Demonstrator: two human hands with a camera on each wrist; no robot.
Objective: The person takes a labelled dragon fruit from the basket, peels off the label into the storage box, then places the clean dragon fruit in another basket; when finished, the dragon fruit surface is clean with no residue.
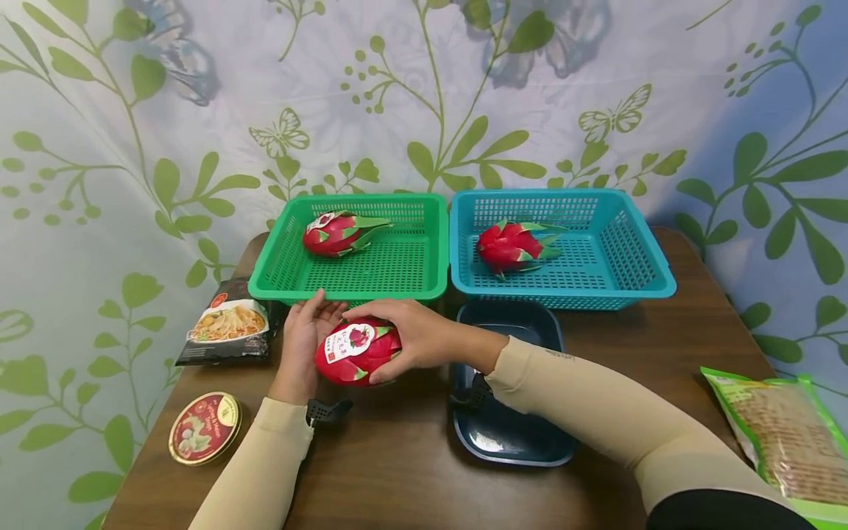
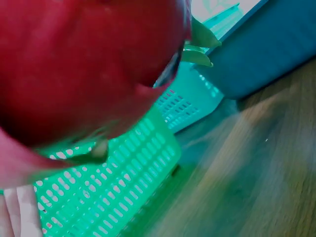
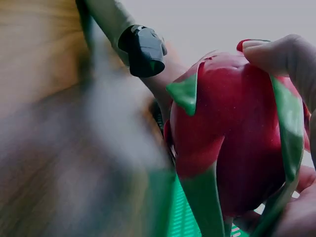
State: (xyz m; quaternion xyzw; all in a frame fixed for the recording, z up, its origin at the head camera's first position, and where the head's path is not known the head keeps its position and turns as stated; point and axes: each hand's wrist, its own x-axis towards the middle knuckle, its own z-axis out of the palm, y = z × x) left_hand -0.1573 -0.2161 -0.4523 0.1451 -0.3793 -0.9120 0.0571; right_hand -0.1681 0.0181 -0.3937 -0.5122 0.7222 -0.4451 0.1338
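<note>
A red dragon fruit [image 1: 358, 361] with a white label is held above the table in front of the green basket. My right hand [image 1: 420, 335] grips it from the right, thumb on the near side and fingers over the top. My left hand [image 1: 301, 350] is at its left side, palm towards the fruit and fingers extended; part of that hand is hidden behind it. In the right wrist view the dragon fruit [image 3: 227, 133] shows its green-tipped scales between thumb and fingers. The left wrist view has the dragon fruit [image 2: 89, 64] very close, with left fingers [image 2: 28, 212] below it.
A second dragon fruit [image 1: 334, 235] lies in the green basket [image 1: 437, 250], a third [image 1: 506, 246] in the blue basket [image 1: 629, 291]. A dark tray [image 1: 510, 442] lies under the right forearm. Around are a black food packet [image 1: 228, 324], a round tin [image 1: 205, 428] and a green-edged bag [image 1: 788, 434].
</note>
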